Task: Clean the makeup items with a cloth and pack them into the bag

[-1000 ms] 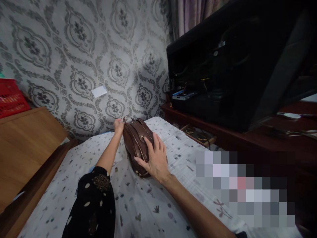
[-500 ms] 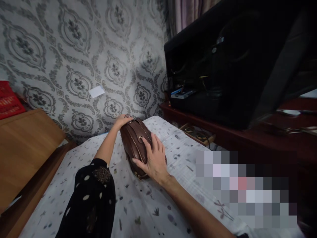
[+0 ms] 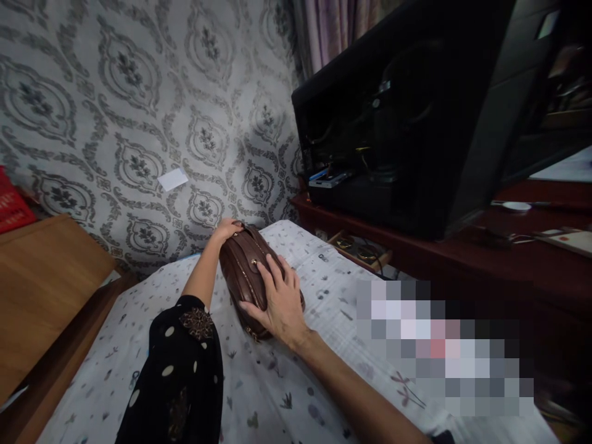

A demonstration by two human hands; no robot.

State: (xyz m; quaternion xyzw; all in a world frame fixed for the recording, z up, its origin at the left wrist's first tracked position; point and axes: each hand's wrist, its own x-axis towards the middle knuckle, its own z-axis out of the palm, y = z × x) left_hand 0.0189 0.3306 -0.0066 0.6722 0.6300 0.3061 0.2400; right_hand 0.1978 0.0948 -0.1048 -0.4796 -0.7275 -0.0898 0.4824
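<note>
A brown leather handbag (image 3: 238, 262) with gold-coloured zips and a small metal stud lies on the patterned white sheet (image 3: 319, 364). At its far end, my left hand (image 3: 227, 229) is closed around the edge near the handle, some of its fingers hidden. My right hand (image 3: 280, 302) rests on the bag's near part, thumb out to the left and fingers spread forward beside the stud. The zips look closed.
A dark red desk (image 3: 481, 246) with a large black screen or case (image 3: 402, 142) stands to the right. Below it is a small wooden tray (image 3: 361, 250) holding round items. A wooden panel (image 3: 41, 290) borders the left side, and patterned wallpaper (image 3: 139, 117) lies beyond.
The view has shifted slightly to the right, so the surroundings appear farther left. Both hands keep their places on the handbag.
</note>
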